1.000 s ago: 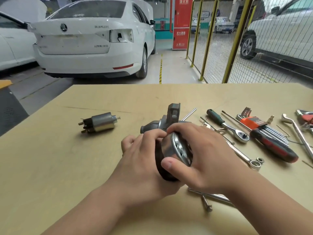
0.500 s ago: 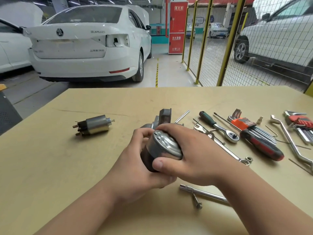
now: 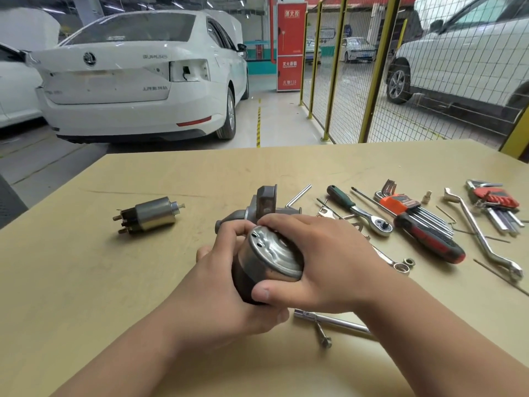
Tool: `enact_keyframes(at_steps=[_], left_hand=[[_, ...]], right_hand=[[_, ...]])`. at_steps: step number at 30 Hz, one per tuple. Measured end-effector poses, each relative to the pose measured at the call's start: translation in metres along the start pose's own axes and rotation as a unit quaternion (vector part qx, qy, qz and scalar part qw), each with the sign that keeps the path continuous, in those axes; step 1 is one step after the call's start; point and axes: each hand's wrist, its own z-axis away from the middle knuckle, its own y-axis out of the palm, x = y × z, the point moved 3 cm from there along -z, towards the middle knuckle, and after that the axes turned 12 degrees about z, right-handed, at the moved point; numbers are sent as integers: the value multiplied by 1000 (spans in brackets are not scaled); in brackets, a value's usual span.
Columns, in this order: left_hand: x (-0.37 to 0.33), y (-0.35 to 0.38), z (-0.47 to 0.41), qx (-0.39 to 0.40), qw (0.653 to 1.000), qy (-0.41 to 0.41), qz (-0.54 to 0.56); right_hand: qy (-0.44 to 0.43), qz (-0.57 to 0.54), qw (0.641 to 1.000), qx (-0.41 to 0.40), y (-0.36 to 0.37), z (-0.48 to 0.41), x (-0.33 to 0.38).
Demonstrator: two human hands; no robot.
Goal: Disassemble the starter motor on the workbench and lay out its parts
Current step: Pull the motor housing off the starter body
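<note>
Tabletop [image 3: 86, 282]: starter motor [image 3: 266, 253] at centre, between left hand [image 3: 229, 285] and right hand [image 3: 329, 270]. Solenoid [image 3: 148, 214] well left. Ratchet wrench [image 3: 360, 210], screwdriver [image 3: 429, 236], 2 hex key sets [image 3: 400, 202] [image 3: 495, 199] right. Long bolts [image 3: 329, 322] before the motor.

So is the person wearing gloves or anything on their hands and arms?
No gloves. Both hands, the left hand and the right hand, are bare, with short plain fingernails. No rings, watch or bracelet show. The forearms are bare too; no sleeve comes into the picture before the bottom edge cuts them off.
</note>
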Motion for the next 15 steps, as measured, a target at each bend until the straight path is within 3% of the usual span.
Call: enact_keyframes(at_steps=[6,12,15], left_hand=[[-3,-12,-2,93,980,24,173],[-2,-6,-6,155,956,-39,245],[0,-1,-6,167,932,-80,311]], right_hand=[[-56,-20,991,-123,-8,-1,-2],[76,-23,989,-123,6,-4,-13],[103,-36,985,-131,8,-6,-18]])
